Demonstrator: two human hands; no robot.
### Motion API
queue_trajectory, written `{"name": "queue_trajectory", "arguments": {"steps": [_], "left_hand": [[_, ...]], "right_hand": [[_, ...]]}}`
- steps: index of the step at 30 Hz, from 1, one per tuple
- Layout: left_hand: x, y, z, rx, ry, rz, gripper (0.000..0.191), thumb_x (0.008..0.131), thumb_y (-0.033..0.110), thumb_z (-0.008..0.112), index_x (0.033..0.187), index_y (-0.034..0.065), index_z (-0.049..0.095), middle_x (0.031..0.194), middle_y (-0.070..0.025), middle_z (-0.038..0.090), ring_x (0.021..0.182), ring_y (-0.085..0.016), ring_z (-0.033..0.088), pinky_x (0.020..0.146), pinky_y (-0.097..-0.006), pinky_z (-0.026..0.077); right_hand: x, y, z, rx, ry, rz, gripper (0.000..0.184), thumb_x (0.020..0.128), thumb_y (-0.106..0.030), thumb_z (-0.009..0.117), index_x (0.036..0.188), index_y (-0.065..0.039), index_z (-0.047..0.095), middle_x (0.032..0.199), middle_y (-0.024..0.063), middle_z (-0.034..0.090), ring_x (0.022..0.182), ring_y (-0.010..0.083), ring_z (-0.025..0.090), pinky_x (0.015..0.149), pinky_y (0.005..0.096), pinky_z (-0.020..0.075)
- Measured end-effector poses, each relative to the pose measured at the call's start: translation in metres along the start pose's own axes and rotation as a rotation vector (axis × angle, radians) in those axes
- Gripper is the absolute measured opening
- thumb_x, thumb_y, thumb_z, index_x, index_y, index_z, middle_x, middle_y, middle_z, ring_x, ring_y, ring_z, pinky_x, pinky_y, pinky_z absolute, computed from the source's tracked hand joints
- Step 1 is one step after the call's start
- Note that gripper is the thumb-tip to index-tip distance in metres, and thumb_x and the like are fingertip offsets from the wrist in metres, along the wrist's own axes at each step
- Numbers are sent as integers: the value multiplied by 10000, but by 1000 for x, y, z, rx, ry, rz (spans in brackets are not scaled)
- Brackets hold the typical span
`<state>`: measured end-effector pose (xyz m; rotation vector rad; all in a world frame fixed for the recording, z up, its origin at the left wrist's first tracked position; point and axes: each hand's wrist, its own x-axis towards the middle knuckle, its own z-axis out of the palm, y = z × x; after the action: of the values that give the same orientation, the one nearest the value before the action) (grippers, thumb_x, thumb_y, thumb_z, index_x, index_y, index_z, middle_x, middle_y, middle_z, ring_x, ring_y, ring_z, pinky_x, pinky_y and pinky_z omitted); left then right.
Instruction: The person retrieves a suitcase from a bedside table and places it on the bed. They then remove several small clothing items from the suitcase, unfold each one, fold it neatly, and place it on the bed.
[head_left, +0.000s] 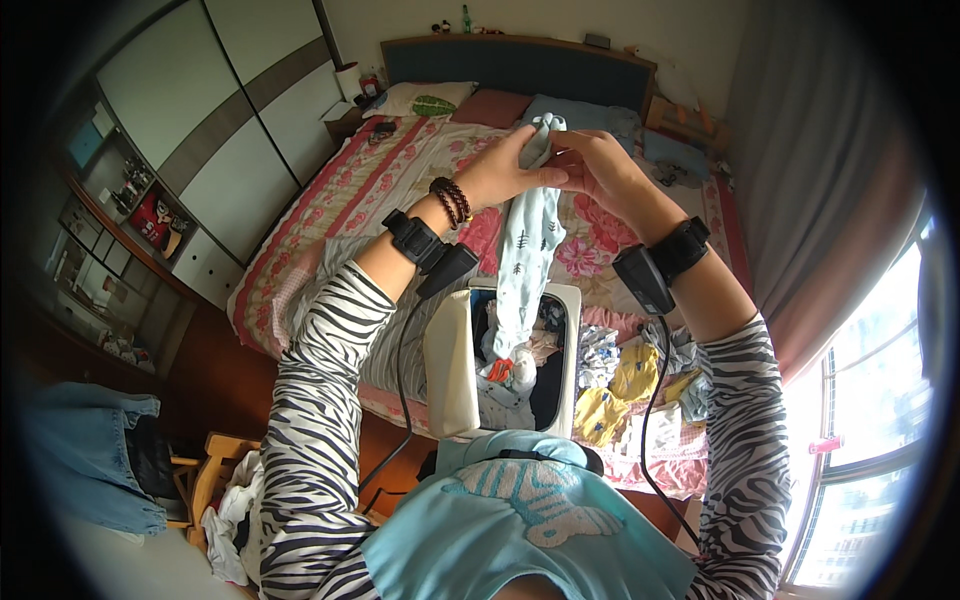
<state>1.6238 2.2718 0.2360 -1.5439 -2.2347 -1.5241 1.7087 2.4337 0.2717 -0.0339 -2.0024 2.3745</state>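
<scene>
My left hand (502, 169) and my right hand (592, 165) meet above the bed, both gripping the upper part of a light blue garment (529, 240) with dark tree prints. The cloth is bunched between my fingers and hangs down into an open white storage box (572, 345). Inside the box lie crumpled clothes, among them a grey-white piece (506, 405) and something orange-red (499, 370). Which part of the garment my fingers pinch is hard to tell.
Right of the box, small clothes lie on the bed, including a yellow patterned garment (636, 371). A striped grey cloth (382, 352) lies left of it. Pillows (427, 100) rest by the headboard (517, 71). A wooden chair (217, 465) holding clothes stands at lower left. Cables hang from both wrist devices.
</scene>
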Motion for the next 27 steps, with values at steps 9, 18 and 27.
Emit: {"name": "queue_trajectory", "arguments": {"steps": [9, 18, 27], "left_hand": [[0, -1, -17, -310, -237, -175, 382, 915, 239, 637, 1214, 14, 560, 1080, -13, 591, 984, -89, 529, 847, -246, 434], [-53, -14, 2, -495, -118, -168, 609, 852, 437, 682, 1248, 15, 494, 1097, -58, 557, 998, -132, 517, 882, -261, 428], [-93, -13, 58, -876, 180, -224, 420, 913, 200, 596, 1274, 10, 497, 1164, -33, 582, 1027, -112, 560, 892, -262, 454]], "right_hand": [[14, -25, -18, -1035, -164, -869, 422, 718, -274, 807, 995, 7, 658, 846, 87, 667, 838, 191, 635, 783, 319, 495], [-8, -43, -9, -1135, -342, -306, 426, 702, -267, 813, 1005, -11, 657, 837, 99, 669, 808, 196, 623, 733, 317, 469], [-40, 46, -5, -872, 422, -171, 345, 801, -293, 757, 887, -12, 575, 818, 126, 611, 725, 173, 589, 643, 306, 477]]}}
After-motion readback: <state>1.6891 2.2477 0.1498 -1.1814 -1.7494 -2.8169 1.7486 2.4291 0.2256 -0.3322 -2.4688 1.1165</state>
